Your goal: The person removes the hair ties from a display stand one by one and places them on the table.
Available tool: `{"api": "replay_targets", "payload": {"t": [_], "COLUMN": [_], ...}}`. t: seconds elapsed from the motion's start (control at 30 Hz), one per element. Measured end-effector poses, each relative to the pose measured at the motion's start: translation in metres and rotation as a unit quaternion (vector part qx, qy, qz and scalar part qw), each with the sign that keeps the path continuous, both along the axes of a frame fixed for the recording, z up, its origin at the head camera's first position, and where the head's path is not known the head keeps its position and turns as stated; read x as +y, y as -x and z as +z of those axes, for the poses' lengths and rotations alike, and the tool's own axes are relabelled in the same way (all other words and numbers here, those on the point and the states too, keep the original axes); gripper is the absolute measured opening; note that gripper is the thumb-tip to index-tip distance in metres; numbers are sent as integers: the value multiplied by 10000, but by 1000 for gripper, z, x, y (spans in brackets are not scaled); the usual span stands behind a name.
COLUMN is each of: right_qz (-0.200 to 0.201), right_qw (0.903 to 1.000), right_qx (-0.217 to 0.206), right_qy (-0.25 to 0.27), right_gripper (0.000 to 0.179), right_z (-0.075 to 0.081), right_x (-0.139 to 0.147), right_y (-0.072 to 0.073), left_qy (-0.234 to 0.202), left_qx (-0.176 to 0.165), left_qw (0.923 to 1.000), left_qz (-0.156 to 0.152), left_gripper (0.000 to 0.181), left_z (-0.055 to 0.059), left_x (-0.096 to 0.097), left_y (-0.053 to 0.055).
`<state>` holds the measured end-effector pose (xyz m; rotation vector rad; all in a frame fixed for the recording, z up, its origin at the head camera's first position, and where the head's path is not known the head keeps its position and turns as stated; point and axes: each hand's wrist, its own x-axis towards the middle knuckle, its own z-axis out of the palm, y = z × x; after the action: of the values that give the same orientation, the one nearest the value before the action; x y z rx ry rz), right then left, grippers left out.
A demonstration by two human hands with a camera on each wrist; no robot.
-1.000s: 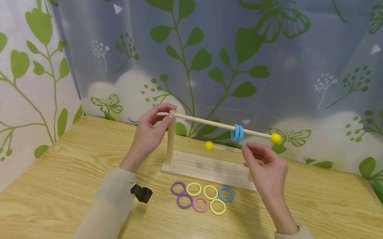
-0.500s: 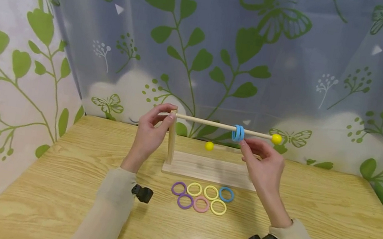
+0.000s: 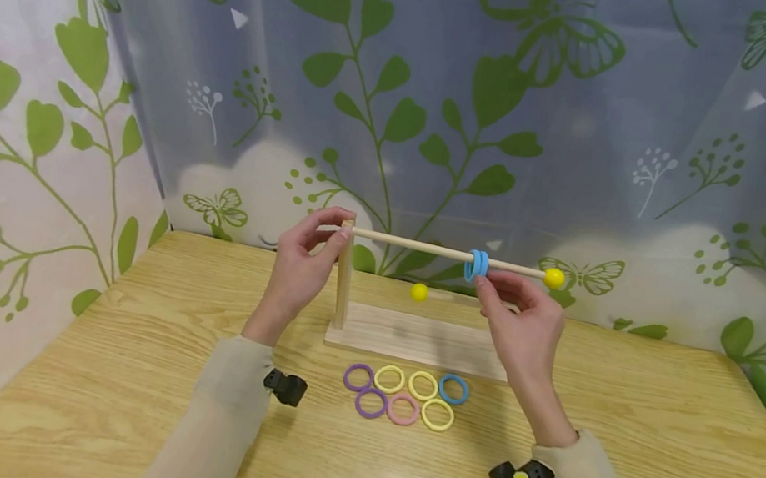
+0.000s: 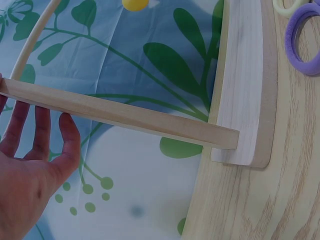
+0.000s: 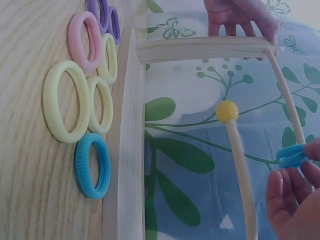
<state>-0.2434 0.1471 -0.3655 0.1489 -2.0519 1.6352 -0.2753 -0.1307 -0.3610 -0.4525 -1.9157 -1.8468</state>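
A wooden stand (image 3: 420,338) has an upright post (image 4: 125,112) at its left end, with a thin rod (image 3: 412,244) running right from the post's top to a yellow ball. My left hand (image 3: 305,251) grips the top of that post between thumb and fingers. Blue hair ties (image 3: 476,266) hang on the rod, right of its middle. Thumb and fingers of my right hand (image 3: 527,322) pinch these ties from the right, as the right wrist view also shows. Beneath the rod is a lower rod (image 5: 242,180) tipped with another yellow ball (image 5: 227,112); my right hand hides its right part.
Several loose hair ties lie in two rows before the stand: purple (image 3: 371,403), pale yellow (image 3: 437,414), pink (image 3: 403,409) and one blue tie (image 3: 453,389). They rest on a wood-grain table (image 3: 126,365). A leaf-print curtain (image 3: 405,107) hangs behind.
My right hand has moved left and slightly up to the blue hair ties on the rod and now pinches them; the ties sit closer together. My left hand stays on the post.
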Motion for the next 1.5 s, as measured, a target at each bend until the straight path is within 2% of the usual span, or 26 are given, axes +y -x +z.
{"api": "replay_targets", "payload": {"t": [0.37, 0.53, 1.03, 1.5], "right_qz": [-128, -148, -133, -325], "right_qw": [9997, 9998, 9995, 9981], "right_qx": [-105, -86, 192, 476], "right_qy": [-202, -124, 204, 214], "right_gripper": [24, 24, 20, 17], "right_z": [-1, -1, 1, 1], "right_x": [1, 0, 7, 17], "right_y": [1, 2, 3, -4], "left_qy": [12, -5, -22, -13], "left_qx": [-29, -20, -92, -93], "left_qw": [10000, 10000, 10000, 10000], "left_qz": [19, 10, 6, 28], "left_gripper": [22, 23, 24, 23], "left_z": [0, 0, 1, 0], "left_x": [0, 0, 1, 1], "left_y": [0, 0, 0, 0]}}
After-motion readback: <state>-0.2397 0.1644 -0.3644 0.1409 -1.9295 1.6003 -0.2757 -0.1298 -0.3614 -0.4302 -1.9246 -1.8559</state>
